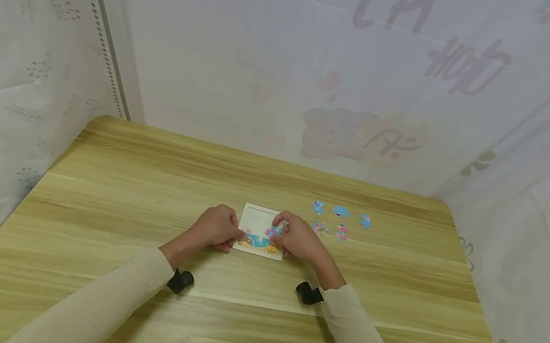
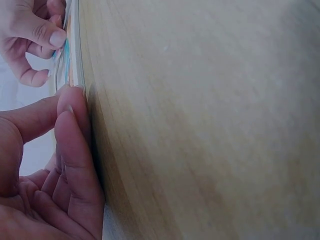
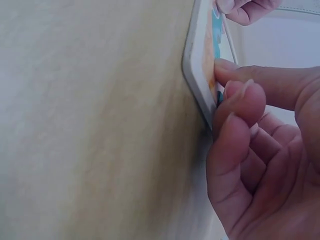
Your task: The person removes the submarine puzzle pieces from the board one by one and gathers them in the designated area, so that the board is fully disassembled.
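A small jigsaw puzzle board point(image 1: 255, 254) with a pale rim lies on the table, its lower strip filled with a blue and sandy picture. My left hand point(image 1: 217, 226) grips the board's left edge, thumb over the top and curled fingers against the side. At the right side, my right hand point(image 1: 297, 237) bends over the board, thumb and index finger around a blue and pink puzzle piece point(image 1: 275, 231). In the right wrist view the right thumb reaches onto the picture, and the other fingers of the right hand point(image 3: 265, 135) curl by the rim. Fingers partly hide the piece.
Several loose puzzle pieces point(image 1: 340, 211), blue and pink, lie on the wooden table point(image 1: 158, 173) right of the board. Black wrist cameras point(image 1: 309, 293) sit below both wrists. A printed white curtain point(image 1: 227, 59) hangs behind and beside the table.
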A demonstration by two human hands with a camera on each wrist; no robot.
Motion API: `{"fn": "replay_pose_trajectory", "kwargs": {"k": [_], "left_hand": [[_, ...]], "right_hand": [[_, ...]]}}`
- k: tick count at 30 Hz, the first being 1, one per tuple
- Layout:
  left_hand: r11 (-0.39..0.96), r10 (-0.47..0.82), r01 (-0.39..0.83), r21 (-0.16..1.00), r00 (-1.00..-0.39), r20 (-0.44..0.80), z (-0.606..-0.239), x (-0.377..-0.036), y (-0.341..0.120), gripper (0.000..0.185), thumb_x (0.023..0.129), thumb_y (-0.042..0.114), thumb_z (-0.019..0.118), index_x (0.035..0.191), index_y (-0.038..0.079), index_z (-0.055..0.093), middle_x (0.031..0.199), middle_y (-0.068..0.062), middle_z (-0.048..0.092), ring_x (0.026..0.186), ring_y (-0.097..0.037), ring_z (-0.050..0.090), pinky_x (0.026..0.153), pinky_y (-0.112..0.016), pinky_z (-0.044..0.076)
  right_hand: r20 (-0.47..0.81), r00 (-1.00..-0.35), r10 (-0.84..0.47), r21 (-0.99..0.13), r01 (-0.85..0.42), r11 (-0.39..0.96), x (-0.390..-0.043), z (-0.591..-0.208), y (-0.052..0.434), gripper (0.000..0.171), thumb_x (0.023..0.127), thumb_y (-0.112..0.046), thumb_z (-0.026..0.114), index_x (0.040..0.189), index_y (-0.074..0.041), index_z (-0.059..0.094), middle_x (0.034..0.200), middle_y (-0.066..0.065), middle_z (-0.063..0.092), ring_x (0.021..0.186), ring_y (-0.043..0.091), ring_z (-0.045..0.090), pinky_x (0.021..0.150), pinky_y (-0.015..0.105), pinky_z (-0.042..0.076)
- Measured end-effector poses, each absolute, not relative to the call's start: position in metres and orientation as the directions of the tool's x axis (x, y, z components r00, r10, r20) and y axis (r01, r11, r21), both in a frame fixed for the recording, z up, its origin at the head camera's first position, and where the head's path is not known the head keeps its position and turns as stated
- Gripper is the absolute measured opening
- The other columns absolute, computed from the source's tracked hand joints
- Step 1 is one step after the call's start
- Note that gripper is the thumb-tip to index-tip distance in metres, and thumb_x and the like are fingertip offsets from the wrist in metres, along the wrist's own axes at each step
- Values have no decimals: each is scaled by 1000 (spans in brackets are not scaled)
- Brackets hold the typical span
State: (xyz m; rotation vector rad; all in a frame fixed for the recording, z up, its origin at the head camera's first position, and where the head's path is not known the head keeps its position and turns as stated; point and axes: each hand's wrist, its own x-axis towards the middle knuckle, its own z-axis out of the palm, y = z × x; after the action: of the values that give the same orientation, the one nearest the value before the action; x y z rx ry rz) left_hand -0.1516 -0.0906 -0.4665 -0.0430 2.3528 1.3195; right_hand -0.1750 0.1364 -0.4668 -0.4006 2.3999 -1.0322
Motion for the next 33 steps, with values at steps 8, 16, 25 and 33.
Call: {"fn": "replay_pose_trajectory", "kwargs": {"k": [8,16,25,33], "left_hand": [[559,202,-211,802,-903,-379,-467,-153,-91,23,82,13,77,72,3,58,55,-8,62,44,-17,62,47,-26,55],[566,201,-212,796,-902,-383,-465,-152,-90,23,82,13,76,73,3,58,55,-8,62,44,-17,63,48,-26,55],[549,183,-250,797,-895,-406,-463,-152,-91,22,82,13,76,74,3,58,57,-9,62,45,-18,63,48,-28,56],[555,184,-251,793,-893,-411,-466,-154,-89,22,82,13,77,75,2,59,57,-9,62,45,-18,63,48,-28,56]], "right_hand": [[-332,-847,-416,-740,-39,671,-175,-469,140,31,89,-15,72,112,-9,51,58,3,56,40,17,51,45,24,40],[-317,-838,-443,-729,-83,679,-177,-468,145,31,90,-21,71,108,-11,48,49,1,48,38,14,43,41,24,36],[-254,-821,-512,-767,-153,624,-178,-469,150,21,93,-18,68,93,-10,48,57,-3,41,39,10,39,43,21,34],[-316,-792,-522,-817,-53,575,-177,-467,152,23,92,-12,67,106,-6,50,59,-2,42,40,15,42,46,23,37]]}}
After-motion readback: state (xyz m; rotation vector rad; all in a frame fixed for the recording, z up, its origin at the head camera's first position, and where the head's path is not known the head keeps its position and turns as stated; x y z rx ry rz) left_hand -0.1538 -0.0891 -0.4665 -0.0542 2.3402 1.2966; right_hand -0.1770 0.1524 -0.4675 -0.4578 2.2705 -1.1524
